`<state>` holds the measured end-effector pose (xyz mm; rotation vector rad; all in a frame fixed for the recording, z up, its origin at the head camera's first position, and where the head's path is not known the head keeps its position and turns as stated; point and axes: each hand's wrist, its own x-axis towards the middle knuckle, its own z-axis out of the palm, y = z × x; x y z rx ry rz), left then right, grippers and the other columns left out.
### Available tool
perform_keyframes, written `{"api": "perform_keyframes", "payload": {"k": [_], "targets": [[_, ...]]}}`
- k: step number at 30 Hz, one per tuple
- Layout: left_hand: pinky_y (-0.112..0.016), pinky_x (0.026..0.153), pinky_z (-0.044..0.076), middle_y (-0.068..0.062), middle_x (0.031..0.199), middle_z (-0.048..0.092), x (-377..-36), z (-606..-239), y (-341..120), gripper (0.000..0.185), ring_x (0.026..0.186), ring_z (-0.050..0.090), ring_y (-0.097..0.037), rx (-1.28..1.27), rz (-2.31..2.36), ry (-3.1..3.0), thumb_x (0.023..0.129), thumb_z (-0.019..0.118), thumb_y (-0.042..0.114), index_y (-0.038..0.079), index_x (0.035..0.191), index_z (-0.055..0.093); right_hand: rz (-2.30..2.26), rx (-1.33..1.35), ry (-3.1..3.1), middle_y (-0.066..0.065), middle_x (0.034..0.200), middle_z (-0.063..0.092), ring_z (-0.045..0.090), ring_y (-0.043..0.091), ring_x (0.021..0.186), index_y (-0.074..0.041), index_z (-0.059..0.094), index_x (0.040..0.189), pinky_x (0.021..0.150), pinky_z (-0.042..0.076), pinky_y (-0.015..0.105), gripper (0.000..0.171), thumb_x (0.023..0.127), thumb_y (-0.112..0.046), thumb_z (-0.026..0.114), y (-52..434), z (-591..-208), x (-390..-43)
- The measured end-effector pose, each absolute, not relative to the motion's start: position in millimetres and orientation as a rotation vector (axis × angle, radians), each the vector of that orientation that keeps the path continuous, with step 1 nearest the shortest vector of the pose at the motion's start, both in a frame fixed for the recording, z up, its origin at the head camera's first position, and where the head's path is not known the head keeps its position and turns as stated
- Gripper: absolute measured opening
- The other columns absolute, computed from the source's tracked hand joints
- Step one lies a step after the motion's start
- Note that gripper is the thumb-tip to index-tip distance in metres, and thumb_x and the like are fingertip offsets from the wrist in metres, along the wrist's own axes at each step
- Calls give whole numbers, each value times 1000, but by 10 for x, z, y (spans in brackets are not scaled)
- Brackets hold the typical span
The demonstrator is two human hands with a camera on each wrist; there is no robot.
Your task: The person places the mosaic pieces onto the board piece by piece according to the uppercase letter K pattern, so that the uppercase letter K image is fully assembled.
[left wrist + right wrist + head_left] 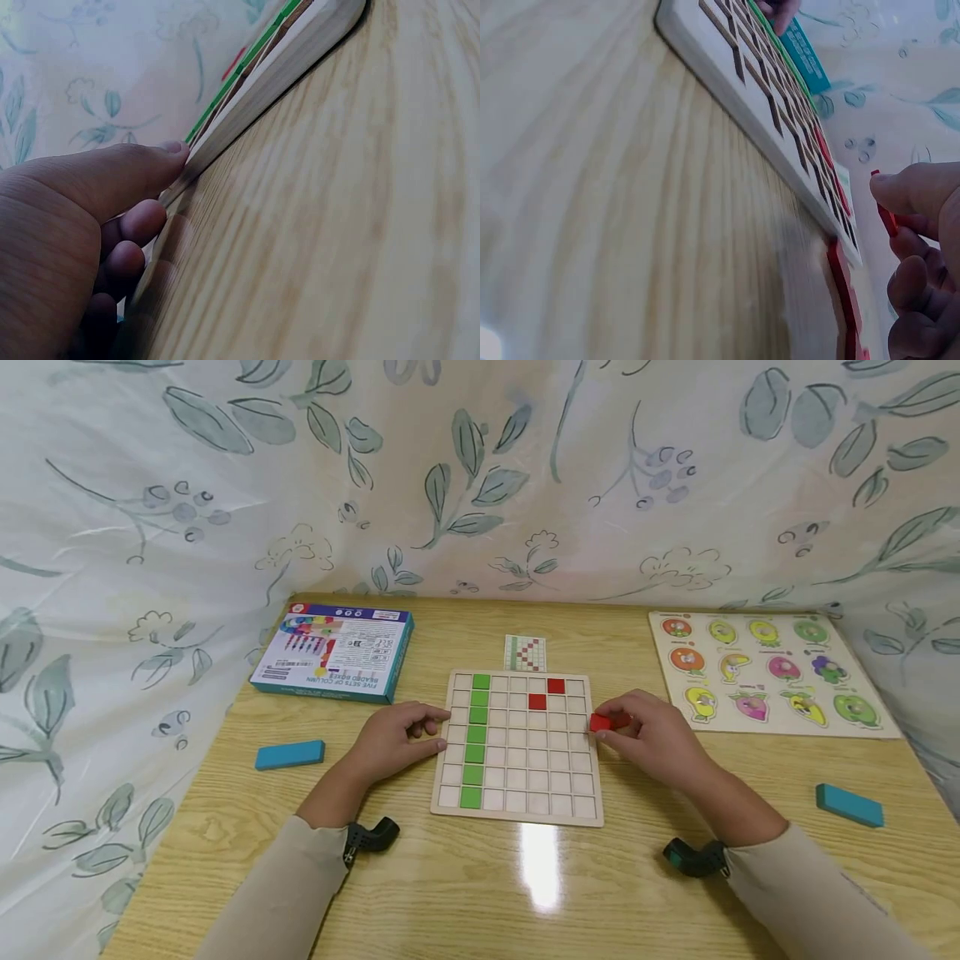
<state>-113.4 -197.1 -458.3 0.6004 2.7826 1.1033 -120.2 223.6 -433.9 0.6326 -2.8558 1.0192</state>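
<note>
A square wooden grid board (517,820) lies on the table, with a column of green tiles (476,735) near its left side. Two red tiles (537,702) sit diagonally in its upper right cells. At the board's left edge rests my left hand (393,739), thumb tip against the rim and the other fingers loosely bent. Just off the right edge, my right hand (656,735) pinches a small red square tile (885,210) between thumb and fingers. Below that hand, more red tiles (844,289) lie on the table beside the board, partly hidden by it in the head view.
A small printed pattern card (525,653) lies behind the board. At back left is a blue-edged toy box (330,652); at back right, a fruit puzzle board (780,672). One blue block (290,755) lies left, another blue block (850,805) right. A patterned curtain hangs behind.
</note>
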Motion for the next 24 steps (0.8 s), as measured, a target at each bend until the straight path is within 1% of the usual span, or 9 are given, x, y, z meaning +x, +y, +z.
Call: {"api": "perform_keyframes", "payload": {"k": [5, 9, 14, 20, 24], "targets": [[-35, 78, 46, 10, 97, 66, -1127, -4585, -1974, 38, 82, 54, -13, 617, 1110, 2787, 95, 84, 27, 16, 130, 77, 1040, 683, -2884, 1, 108, 69, 57, 17, 80, -15, 78, 116, 68, 49, 32, 25, 92, -16, 87, 2039, -4338, -1293], [-35, 77, 45, 10, 96, 66, -1125, -4587, -1974, 38, 82, 54, -13, 622, 1116, 2790, 94, 85, 27, 16, 130, 77, 1054, 693, -2901, -1, 109, 69, 56, 18, 76, -17, 78, 116, 66, 48, 33, 26, 92, -19, 87, 1900, -4339, -1350], [-35, 78, 45, 10, 96, 65, -1125, -4598, -1974, 37, 82, 54, -13, 612, 1113, 2790, 95, 84, 27, 16, 130, 78, 1101, 715, -2905, 1, 110, 69, 55, 18, 74, -15, 78, 118, 65, 48, 34, 28, 92, -17, 87, 1732, -4322, -1401], [-36, 79, 46, 10, 97, 66, -1134, -4614, -1977, 37, 83, 55, -15, 602, 1112, 2787, 95, 85, 27, 17, 130, 78, 1122, 759, -2915, 0, 109, 70, 56, 18, 76, -14, 79, 116, 69, 49, 35, 27, 91, -17, 87, 1523, -4337, -1470], [-36, 79, 46, 10, 97, 66, -1138, -4627, -1979, 37, 83, 55, -15, 609, 1113, 2789, 95, 84, 27, 17, 130, 77, 1122, 786, -2944, 0, 110, 69, 57, 19, 81, -15, 78, 117, 74, 49, 37, 27, 92, -20, 87, 1407, -4363, -1510]]}}
